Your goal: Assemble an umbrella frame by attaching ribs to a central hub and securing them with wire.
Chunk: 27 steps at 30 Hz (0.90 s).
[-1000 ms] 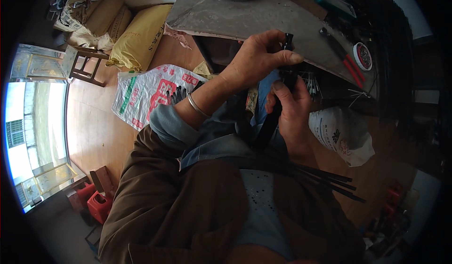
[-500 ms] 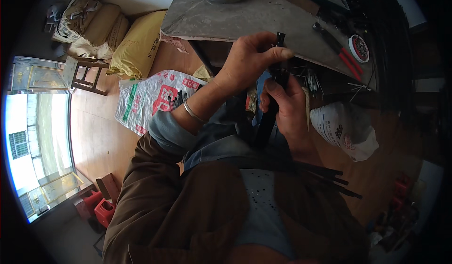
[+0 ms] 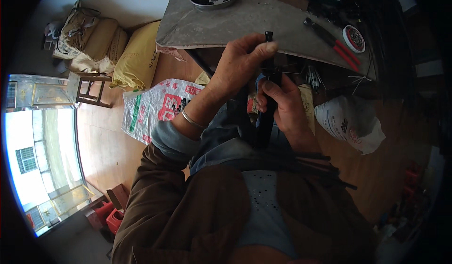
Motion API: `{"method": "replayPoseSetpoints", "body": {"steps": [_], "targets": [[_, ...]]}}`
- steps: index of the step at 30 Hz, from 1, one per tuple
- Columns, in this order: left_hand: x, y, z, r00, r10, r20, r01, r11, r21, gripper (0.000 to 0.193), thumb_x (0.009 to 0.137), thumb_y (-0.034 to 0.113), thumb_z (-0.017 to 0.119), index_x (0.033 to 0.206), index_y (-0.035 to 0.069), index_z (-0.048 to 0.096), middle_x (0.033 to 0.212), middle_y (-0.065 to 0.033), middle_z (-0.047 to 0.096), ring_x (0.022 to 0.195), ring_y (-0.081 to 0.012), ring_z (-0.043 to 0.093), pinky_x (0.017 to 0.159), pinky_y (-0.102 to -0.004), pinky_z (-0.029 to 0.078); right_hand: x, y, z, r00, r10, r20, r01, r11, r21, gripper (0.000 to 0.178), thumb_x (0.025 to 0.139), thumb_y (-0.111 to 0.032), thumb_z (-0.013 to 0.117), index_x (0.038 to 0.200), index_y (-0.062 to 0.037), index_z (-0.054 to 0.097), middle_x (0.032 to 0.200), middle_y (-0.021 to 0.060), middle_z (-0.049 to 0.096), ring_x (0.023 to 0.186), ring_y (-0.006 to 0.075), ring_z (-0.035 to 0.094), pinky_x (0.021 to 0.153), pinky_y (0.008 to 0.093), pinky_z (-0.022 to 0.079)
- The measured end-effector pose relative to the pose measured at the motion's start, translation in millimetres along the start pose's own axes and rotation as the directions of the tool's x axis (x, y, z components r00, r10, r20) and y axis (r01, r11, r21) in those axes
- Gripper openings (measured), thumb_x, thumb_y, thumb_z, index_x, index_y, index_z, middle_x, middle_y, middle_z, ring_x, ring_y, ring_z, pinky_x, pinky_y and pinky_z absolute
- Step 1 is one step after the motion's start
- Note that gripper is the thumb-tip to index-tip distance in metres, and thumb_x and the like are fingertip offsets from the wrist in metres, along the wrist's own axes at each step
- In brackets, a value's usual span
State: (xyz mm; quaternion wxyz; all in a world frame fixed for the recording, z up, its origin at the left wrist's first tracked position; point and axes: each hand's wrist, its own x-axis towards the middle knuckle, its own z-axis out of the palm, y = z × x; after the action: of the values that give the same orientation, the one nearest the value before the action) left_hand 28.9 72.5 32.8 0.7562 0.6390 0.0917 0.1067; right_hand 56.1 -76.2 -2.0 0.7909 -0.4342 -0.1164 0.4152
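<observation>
My left hand [image 3: 241,60], with a metal bangle [image 3: 192,116] on its wrist, pinches a slim black piece with a flared tip [image 3: 269,36] between thumb and fingers. Just below it, my right hand [image 3: 289,105] is wrapped round a long black bar-shaped thing [image 3: 265,130], its thumb pressed on the near side. The bar slants down toward my lap. Whether the slim piece is joined to the bar cannot be made out in the dark. Several thin black rods [image 3: 325,168] lie across my lap at the right.
Ahead stands a grey table [image 3: 278,26] bearing a round pan [image 3: 189,1] of black bits, red-handled pliers [image 3: 335,45] and a round tin [image 3: 347,40] of small pieces. A printed plastic sack [image 3: 146,116] with black rods lies at left, a white bag [image 3: 351,123] at right.
The view has shifted a little, and both hands appear slightly farther left in it. Each keeps its hold on the same black thing.
</observation>
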Motion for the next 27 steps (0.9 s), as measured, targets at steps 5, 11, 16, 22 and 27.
{"method": "replayPoseSetpoints", "body": {"steps": [5, 11, 16, 22, 27], "targets": [[-12, -7, -9, 0.997, 0.047, 0.068, -0.050, 0.998, 0.046, 0.039, 0.088, 0.025, 0.062, 0.111, -0.005, 0.054, 0.092, -0.0080, 0.061, 0.082, -0.0130, 0.058, 0.073, -0.0254, 0.048, -2, -3, 0, 0.999, -0.050, 0.015, 0.050, 0.999, -0.008, 0.014, 0.087, -0.015, 0.062, 0.093, -0.0032, 0.057, 0.071, 0.0029, 0.055, 0.058, 0.0111, 0.052, 0.052, 0.0246, 0.042], [-30, -7, -2, 0.982, -0.184, 0.047, 0.187, 0.979, -0.074, 0.036, 0.082, 0.009, 0.068, 0.112, -0.004, 0.053, 0.092, -0.0075, 0.063, 0.085, -0.0123, 0.060, 0.075, -0.0252, 0.050, -7, -6, 3, 0.995, -0.097, -0.024, 0.093, 0.985, -0.146, 0.018, 0.088, -0.018, 0.063, 0.094, -0.0013, 0.057, 0.072, 0.0038, 0.056, 0.059, 0.0120, 0.054, 0.053, 0.0258, 0.042], [-37, -11, 8, 0.996, -0.083, -0.038, 0.085, 0.995, 0.042, 0.029, 0.083, 0.006, 0.065, 0.110, -0.001, 0.057, 0.094, -0.0042, 0.064, 0.086, -0.0095, 0.059, 0.077, -0.0228, 0.048, -5, -15, -17, 0.946, -0.302, 0.114, 0.275, 0.568, -0.776, 0.021, 0.084, -0.018, 0.067, 0.087, 0.0020, 0.059, 0.065, 0.0046, 0.055, 0.061, 0.0097, 0.054, 0.053, 0.0257, 0.040], [-37, -14, 13, 0.998, -0.043, -0.036, 0.038, 0.992, -0.118, 0.027, 0.082, 0.006, 0.066, 0.108, 0.002, 0.059, 0.095, -0.0018, 0.063, 0.089, -0.0085, 0.057, 0.082, -0.0238, 0.045, 8, -26, -34, 0.988, 0.100, 0.118, -0.022, 0.846, -0.533, 0.021, 0.080, -0.020, 0.071, 0.086, -0.0009, 0.064, 0.071, -0.0001, 0.061, 0.068, 0.0055, 0.055, 0.058, 0.0255, 0.043], [-35, -23, 10, 0.999, -0.016, 0.041, 0.025, 0.966, -0.256, 0.030, 0.081, 0.008, 0.067, 0.109, 0.003, 0.060, 0.102, -0.0048, 0.063, 0.093, -0.0148, 0.058, 0.091, -0.0303, 0.042, 8, -29, -35, 0.977, 0.121, 0.173, -0.051, 0.931, -0.361, 0.018, 0.079, -0.019, 0.073, 0.085, -0.0039, 0.066, 0.076, -0.0029, 0.061, 0.072, 0.0043, 0.054, 0.067, 0.0227, 0.044]]}}
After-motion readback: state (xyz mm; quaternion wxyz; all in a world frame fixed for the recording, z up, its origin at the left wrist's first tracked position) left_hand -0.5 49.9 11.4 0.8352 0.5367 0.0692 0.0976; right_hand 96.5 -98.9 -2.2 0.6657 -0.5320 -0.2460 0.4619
